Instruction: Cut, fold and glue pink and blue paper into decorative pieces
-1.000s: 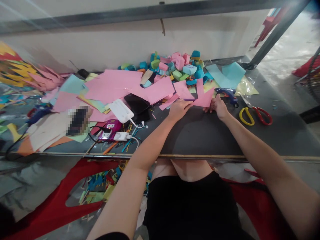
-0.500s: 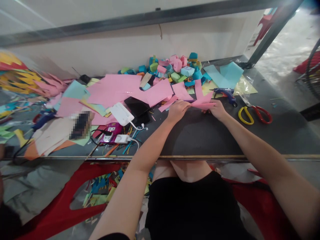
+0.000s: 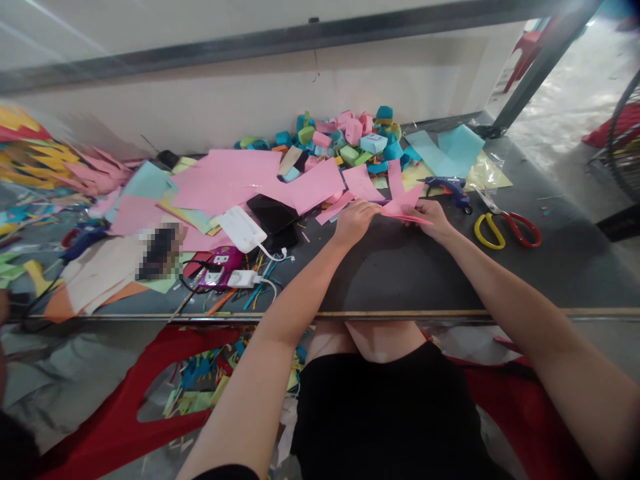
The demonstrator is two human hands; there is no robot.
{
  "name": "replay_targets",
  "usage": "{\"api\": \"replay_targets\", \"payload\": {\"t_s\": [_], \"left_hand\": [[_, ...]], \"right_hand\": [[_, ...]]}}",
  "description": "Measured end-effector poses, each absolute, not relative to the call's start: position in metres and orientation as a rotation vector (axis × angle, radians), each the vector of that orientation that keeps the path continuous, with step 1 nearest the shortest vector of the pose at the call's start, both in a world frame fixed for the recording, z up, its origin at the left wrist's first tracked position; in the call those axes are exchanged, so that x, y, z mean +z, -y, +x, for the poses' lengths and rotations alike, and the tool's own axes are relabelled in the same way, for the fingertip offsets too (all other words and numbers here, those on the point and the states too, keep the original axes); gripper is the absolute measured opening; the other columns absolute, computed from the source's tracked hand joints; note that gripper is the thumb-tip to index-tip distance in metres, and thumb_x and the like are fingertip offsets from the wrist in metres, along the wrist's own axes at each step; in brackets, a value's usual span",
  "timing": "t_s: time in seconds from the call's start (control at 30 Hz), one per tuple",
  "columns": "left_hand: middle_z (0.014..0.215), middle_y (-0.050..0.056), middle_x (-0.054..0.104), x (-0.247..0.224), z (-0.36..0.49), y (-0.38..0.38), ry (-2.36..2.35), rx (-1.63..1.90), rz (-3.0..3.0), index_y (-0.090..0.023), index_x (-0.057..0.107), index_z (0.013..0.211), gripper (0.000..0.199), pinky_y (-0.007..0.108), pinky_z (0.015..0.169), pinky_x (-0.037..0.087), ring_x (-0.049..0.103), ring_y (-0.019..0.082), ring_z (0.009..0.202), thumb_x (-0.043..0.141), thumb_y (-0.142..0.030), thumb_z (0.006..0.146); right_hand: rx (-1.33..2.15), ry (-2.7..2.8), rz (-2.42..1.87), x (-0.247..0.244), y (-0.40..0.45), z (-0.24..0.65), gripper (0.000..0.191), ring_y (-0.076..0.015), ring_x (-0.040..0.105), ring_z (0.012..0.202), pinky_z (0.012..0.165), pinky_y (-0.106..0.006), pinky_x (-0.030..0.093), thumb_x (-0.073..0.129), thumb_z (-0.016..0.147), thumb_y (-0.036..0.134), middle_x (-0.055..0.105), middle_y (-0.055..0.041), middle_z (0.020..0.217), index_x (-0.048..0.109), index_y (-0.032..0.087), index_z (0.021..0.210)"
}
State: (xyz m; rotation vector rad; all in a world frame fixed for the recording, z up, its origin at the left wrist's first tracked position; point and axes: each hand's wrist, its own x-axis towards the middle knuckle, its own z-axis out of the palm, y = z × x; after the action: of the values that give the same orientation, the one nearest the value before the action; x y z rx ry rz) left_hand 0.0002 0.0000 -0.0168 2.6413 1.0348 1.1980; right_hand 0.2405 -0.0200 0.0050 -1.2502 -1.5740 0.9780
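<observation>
Between my two hands is a piece of pink paper (image 3: 404, 204), bent or folded, raised slightly off the dark table. My left hand (image 3: 356, 220) pinches its left end. At the other end my right hand (image 3: 431, 219) grips it, some fingers hidden under the paper. Just beyond lie more pink paper pieces (image 3: 364, 181). A blue glue gun (image 3: 450, 190) rests right behind my right hand. Scissors (image 3: 506, 227) with one yellow and one red handle lie farther right, blades partly apart.
Small folded paper pieces (image 3: 354, 131) are heaped against the wall. To the left are large pink sheets (image 3: 225, 177), a white charger block (image 3: 243, 228), a purple power strip (image 3: 223, 263) with cables, and another glue gun (image 3: 86, 239). A fan (image 3: 625, 143) stands at the right.
The near edge of the pink paper has shifted, and my right fingers have moved slightly along its right end. My left hand keeps its pinch. The view has shifted a little.
</observation>
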Motion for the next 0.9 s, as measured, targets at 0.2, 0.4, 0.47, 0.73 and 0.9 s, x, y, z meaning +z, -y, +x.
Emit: {"api": "replay_targets", "payload": {"t_s": [0.2,0.4,0.47,0.73,0.9], "left_hand": [[0.112,0.006,0.08,-0.014,0.001,0.004,-1.03,1.217,2.623,-0.026,0.075,0.099,0.039,0.045,0.106,0.056,0.073,0.019,0.11,0.037,-0.027,0.109],[0.111,0.006,0.08,-0.01,0.005,0.01,-0.998,1.201,2.683,-0.024,0.071,0.093,0.038,0.039,0.1,0.057,0.074,0.018,0.108,0.037,-0.03,0.109],[0.11,0.008,0.08,-0.01,0.007,0.012,-1.032,1.185,2.696,-0.023,0.071,0.102,0.033,0.038,0.098,0.057,0.074,0.019,0.109,0.039,-0.029,0.108],[0.115,0.011,0.078,-0.015,0.007,0.007,-1.141,1.049,2.658,-0.021,0.068,0.113,0.027,0.041,0.102,0.055,0.072,0.024,0.114,0.052,-0.041,0.106],[0.129,0.013,0.075,-0.015,0.008,0.005,-1.166,1.027,2.611,-0.02,0.066,0.126,0.037,0.044,0.11,0.052,0.067,0.026,0.125,0.062,-0.046,0.1]], "right_hand": [[0.92,1.594,-1.247,0.006,0.021,0.239,0.071,-0.0131,0.053,0.051,0.049,-0.027,0.037,0.071,0.062,0.091,0.062,-0.0025,0.055,0.066,0.02,0.062],[0.931,1.585,-1.258,0.007,0.023,0.238,0.06,-0.0139,0.054,0.052,0.05,-0.028,0.039,0.074,0.07,0.08,0.064,-0.0042,0.058,0.066,0.02,0.065],[0.916,1.577,-1.262,0.006,0.022,0.238,0.059,-0.0141,0.053,0.053,0.05,-0.028,0.038,0.074,0.071,0.078,0.063,-0.0034,0.058,0.064,0.021,0.063],[0.883,1.495,-1.309,-0.006,0.015,0.241,0.054,-0.0173,0.056,0.06,0.053,-0.028,0.04,0.077,0.068,0.075,0.064,-0.0015,0.063,0.068,0.022,0.071],[0.886,1.481,-1.253,-0.007,0.015,0.24,0.049,-0.021,0.064,0.07,0.062,-0.032,0.05,0.078,0.069,0.07,0.069,-0.0028,0.07,0.069,0.022,0.071]]}}
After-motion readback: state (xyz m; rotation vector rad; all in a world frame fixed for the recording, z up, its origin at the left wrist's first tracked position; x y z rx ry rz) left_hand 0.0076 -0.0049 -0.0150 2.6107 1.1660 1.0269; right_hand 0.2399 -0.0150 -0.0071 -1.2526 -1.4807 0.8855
